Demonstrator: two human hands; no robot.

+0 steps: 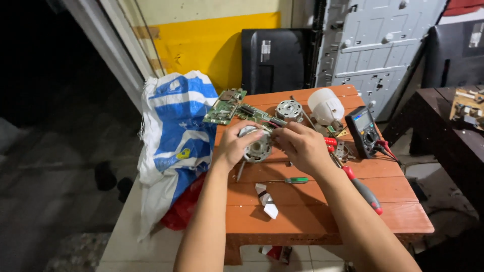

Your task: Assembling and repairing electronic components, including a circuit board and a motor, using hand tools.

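1. Nearest the camera, on the bare front boards of the wooden worktop (312,221), lies a small folded white scrap of paper (267,200). Just beyond it is a thin screwdriver with a green handle (295,180), and to the right a tool with red and grey grips (364,190) lies slanting toward the front edge.
2. The left hand (233,146) is curled round the left side of a small round electric motor (258,149), with its fingers closed on the rim. The motor rests on the worktop near the middle, its round face upward.
3. The right hand (304,147) is closed at the motor's right edge, with the fingertips pinched together near the thin wires there. What it pinches is too small to tell.
4. The motor looks like metal: stiff, rather heavy for its size, and unlikely to deform. A hold by the outer rim seems safest, since the fine wires and windings would probably be easy to damage.
5. Further back lie a second, similar motor part (289,110), green circuit boards (225,106) and a white bulb housing (326,107).
6. At the right stands a dark multimeter (365,130) with red leads.
7. Left of the worktop slumps a blue and white sack (174,136).
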